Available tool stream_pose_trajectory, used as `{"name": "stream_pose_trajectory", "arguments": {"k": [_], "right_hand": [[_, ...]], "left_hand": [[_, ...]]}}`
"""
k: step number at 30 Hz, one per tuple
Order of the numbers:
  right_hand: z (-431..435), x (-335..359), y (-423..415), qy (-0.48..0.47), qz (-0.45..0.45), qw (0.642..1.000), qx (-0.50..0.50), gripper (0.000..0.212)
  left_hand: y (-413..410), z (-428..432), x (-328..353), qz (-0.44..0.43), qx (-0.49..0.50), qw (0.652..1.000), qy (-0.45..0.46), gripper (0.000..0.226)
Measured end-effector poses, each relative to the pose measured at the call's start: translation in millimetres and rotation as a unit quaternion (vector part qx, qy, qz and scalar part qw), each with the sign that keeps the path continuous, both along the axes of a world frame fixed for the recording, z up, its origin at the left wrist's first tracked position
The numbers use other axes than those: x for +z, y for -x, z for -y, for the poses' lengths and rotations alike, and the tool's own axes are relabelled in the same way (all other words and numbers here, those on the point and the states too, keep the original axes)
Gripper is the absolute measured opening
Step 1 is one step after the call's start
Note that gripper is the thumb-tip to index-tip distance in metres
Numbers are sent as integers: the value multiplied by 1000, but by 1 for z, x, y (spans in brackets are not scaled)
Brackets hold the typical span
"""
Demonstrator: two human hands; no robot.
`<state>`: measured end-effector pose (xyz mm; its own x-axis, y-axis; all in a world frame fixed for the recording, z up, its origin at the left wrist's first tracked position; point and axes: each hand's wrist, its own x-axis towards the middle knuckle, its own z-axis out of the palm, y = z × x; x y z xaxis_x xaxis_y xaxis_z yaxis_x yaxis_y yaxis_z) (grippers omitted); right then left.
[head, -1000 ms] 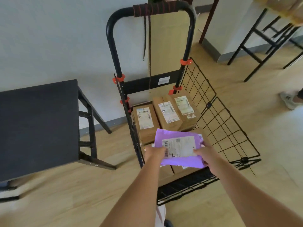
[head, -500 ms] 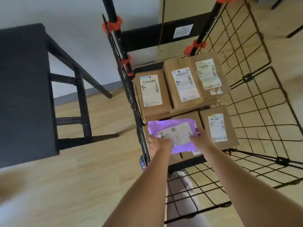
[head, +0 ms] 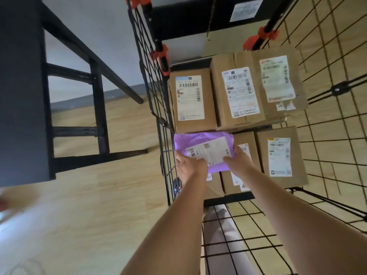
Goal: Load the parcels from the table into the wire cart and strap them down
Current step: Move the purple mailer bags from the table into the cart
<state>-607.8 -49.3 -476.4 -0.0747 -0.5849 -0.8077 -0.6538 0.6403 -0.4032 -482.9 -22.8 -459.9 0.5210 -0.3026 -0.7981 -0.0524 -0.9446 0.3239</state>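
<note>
A purple parcel [head: 200,142] with a white label lies on top of cardboard boxes at the near left of the black wire cart [head: 162,108]. My left hand [head: 191,167] holds its near left edge and my right hand [head: 238,161] holds its near right edge. Several brown boxes fill the cart: one [head: 190,100] at the back left, one [head: 238,94] beside it, one [head: 278,80] at the back right and one [head: 282,155] at the front right. The boxes under the purple parcel are mostly hidden.
A black table [head: 21,92] stands to the left, its top bare in view. The cart's wire front panel [head: 258,235] lies folded down under my arms. Orange clips [head: 161,54] hold the mesh to the frame. A strap [head: 210,18] hangs at the back. The floor is wood.
The view has closed in on the cart. Both hands lowered the purple parcel from above the cart onto the boxes at the near left.
</note>
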Motion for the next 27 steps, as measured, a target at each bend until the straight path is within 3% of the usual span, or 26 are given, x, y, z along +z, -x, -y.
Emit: {"name": "stream_pose_trajectory", "arguments": {"k": [11, 27], "right_hand": [[2, 13, 3, 14, 6, 1000, 19, 54], [-2, 116, 8, 42, -9, 989, 141, 50]], "left_hand": [[5, -6, 22, -4, 9, 1000, 1, 92], [9, -20, 108, -36, -21, 998, 36, 80]]}}
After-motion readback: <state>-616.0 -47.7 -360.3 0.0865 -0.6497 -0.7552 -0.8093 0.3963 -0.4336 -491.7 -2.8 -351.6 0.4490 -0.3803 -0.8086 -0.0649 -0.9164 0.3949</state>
